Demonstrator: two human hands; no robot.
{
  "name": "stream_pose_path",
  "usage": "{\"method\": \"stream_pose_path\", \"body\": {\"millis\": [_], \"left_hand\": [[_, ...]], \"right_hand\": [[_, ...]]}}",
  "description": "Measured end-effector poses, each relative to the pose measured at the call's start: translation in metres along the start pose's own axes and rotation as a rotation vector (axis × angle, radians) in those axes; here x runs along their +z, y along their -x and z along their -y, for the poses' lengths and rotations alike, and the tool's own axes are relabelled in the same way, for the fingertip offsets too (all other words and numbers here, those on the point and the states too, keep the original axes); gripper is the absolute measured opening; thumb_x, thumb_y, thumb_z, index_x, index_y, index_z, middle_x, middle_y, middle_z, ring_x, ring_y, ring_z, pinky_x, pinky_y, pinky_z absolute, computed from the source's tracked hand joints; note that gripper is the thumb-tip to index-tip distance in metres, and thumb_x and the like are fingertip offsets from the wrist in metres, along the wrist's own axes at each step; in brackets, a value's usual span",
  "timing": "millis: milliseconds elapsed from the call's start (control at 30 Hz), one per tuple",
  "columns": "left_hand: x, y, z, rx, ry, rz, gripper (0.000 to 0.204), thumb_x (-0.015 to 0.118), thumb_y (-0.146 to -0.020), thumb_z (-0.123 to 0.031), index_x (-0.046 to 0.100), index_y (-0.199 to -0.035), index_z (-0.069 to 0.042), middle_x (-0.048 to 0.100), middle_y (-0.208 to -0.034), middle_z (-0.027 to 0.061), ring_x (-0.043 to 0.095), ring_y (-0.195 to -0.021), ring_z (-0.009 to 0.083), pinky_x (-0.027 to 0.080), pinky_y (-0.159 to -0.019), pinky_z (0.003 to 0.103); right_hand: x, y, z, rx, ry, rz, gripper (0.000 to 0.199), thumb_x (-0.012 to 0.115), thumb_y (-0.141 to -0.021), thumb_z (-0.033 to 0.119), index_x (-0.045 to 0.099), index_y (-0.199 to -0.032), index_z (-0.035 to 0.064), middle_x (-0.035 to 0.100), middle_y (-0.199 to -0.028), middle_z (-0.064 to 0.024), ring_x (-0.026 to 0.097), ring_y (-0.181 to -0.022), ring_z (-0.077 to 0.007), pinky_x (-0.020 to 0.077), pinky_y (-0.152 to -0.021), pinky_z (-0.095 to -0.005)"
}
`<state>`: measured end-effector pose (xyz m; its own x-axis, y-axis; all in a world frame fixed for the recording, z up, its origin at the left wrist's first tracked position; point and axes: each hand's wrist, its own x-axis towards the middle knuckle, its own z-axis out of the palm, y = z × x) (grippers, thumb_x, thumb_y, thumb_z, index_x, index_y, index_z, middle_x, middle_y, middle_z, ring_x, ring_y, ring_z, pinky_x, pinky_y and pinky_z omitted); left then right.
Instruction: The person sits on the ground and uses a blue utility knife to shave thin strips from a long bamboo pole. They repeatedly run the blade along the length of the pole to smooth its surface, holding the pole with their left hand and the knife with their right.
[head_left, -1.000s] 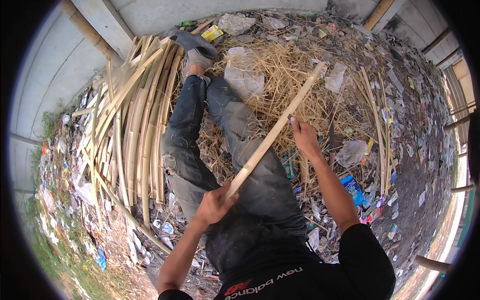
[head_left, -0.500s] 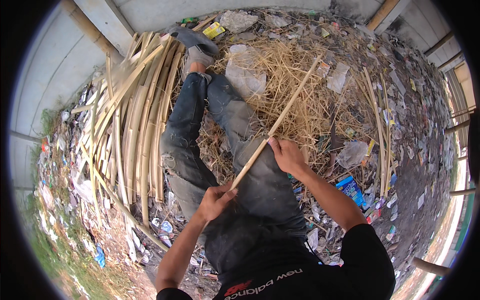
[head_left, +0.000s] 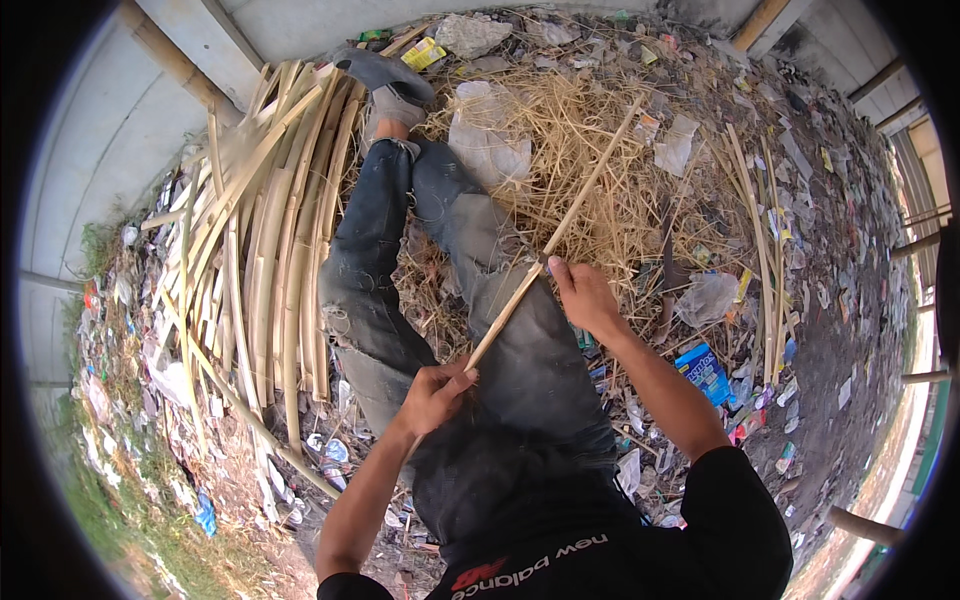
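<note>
A long, pale bamboo strip (head_left: 578, 203) slants across my lap, its far end over the straw. My left hand (head_left: 437, 396) is closed round its lower part, with the thumb on top. Farther up, my right hand (head_left: 587, 297) pinches the same strip near a joint, thumb at its right edge. The fingers of my right hand are partly hidden beneath. Under the strip lie my legs in torn, dusty dark trousers (head_left: 520, 345), stretched out on the ground.
A pile of split bamboo (head_left: 268, 270) lies left of my legs. Straw-like shavings (head_left: 580, 130) spread ahead. Among them lies a dark, flat, blade-like piece (head_left: 668, 265). Several thin strips (head_left: 758, 240) rest at right. Litter, including a blue packet (head_left: 703, 374), covers the ground; a grey wall (head_left: 120, 130) stands behind.
My right hand has slid slightly up along the bamboo strip, its thumb shifting to the strip's edge. My left hand has risen a little and keeps its hold. The strip's far end has moved slightly.
</note>
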<state>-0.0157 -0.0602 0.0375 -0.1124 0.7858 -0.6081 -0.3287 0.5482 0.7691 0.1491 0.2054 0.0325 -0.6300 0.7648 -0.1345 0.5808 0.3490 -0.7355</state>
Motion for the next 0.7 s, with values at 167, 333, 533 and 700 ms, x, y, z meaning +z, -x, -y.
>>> {"method": "stream_pose_path", "body": {"millis": [167, 333, 533, 700], "left_hand": [[-0.004, -0.016, 0.001, -0.055, 0.138, 0.058, 0.043, 0.063, -0.106, -0.030, 0.064, -0.130, 0.005, 0.038, -0.059, -0.0082, 0.036, -0.046, 0.0035, 0.026, -0.043, 0.025], [0.005, -0.009, 0.002, -0.032, 0.113, 0.019, 0.048, 0.063, -0.106, -0.032, 0.060, -0.136, 0.005, 0.039, -0.060, -0.0083, 0.036, -0.046, 0.0034, 0.026, -0.043, 0.024], [0.003, -0.009, -0.003, -0.010, 0.059, 0.032, 0.048, 0.063, -0.106, -0.031, 0.059, -0.139, 0.003, 0.039, -0.062, -0.0080, 0.036, -0.047, 0.0031, 0.027, -0.044, 0.024], [0.003, -0.008, -0.003, -0.045, 0.111, 0.077, 0.058, 0.063, -0.106, -0.032, 0.050, -0.149, 0.004, 0.036, -0.062, -0.0082, 0.035, -0.048, 0.0034, 0.027, -0.044, 0.024]], "right_hand": [[0.028, 0.037, 0.014, -0.197, 0.130, 0.079, 0.060, 0.048, -0.108, 0.047, 0.070, -0.080, -0.0011, 0.063, -0.065, -0.0246, 0.064, -0.065, -0.0478, 0.0495, -0.059, -0.0531], [0.021, 0.037, 0.025, -0.140, 0.167, 0.186, 0.058, 0.052, -0.105, 0.047, 0.069, -0.074, 0.0019, 0.064, -0.064, -0.0231, 0.065, -0.066, -0.0469, 0.0508, -0.060, -0.0543], [0.020, 0.017, 0.012, -0.039, -0.060, 0.369, 0.064, 0.054, -0.103, 0.054, 0.062, -0.067, 0.0011, 0.052, -0.053, -0.0151, 0.057, -0.052, -0.0329, 0.0447, -0.057, -0.0462], [0.011, 0.009, 0.004, 0.060, -0.269, 0.587, 0.071, 0.056, -0.103, 0.058, 0.056, -0.059, 0.0016, 0.046, -0.049, -0.0050, 0.047, -0.048, -0.0175, 0.0382, -0.052, -0.0389]]}}
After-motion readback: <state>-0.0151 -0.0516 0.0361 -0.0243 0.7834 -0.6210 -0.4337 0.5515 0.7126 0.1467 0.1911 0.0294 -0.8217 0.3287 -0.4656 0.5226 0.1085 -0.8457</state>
